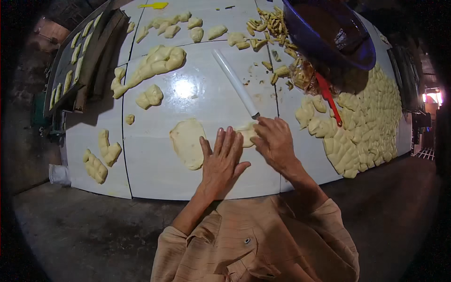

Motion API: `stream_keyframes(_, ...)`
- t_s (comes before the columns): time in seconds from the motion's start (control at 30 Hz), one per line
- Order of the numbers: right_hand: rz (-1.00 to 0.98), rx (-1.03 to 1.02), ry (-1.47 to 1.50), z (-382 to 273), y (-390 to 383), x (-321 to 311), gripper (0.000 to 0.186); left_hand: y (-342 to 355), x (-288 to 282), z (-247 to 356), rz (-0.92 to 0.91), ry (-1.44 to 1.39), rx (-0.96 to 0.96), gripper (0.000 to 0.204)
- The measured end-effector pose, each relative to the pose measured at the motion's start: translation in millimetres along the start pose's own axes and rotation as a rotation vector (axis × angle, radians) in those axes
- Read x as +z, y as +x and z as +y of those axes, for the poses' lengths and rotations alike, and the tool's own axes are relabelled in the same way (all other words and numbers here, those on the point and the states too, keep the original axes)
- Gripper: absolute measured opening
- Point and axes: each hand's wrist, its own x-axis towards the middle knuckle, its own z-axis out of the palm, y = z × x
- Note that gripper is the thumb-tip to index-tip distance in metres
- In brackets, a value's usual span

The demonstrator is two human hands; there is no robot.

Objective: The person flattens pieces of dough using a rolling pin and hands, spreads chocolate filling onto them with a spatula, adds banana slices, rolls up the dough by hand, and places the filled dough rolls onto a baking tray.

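Observation:
A flattened sheet of pale dough [187, 143] lies on the white table, just left of my left hand [221, 160]. This hand is open, its fingers stretched out and spread, their tips beside a smaller strip of dough [246, 135]. At the right end of that strip, my right hand [277, 143] has its fingers bent down and closed on the dough; the fingertips are partly hidden. Beyond the hands a white rolling pin [235, 83] lies slanted, its near end close to my right fingers.
Dough lumps [157, 63] lie far left, with several cut dough pieces [361, 131] massed at right. A red-handled tool [329, 98] rests near a dark blue basin [371, 56] and sliced filling pieces [275, 26]. Trays of shaped dough [70, 66] stand left; a yellow scraper [155, 5] lies far off.

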Motion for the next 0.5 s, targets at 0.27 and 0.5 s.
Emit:
stream_keyframes(0.27,0.129,0.239,-0.198,29.4,110.8,34.9,0.050,-2.8,3.3,6.7,-0.016,-0.060,-0.002,0.081)
stream_keyframes(0.5,-0.067,0.031,-0.004,21.2,38.0,-49.8,0.037,-15.6,14.9,-16.9,0.426,-0.098,-0.074,0.083)
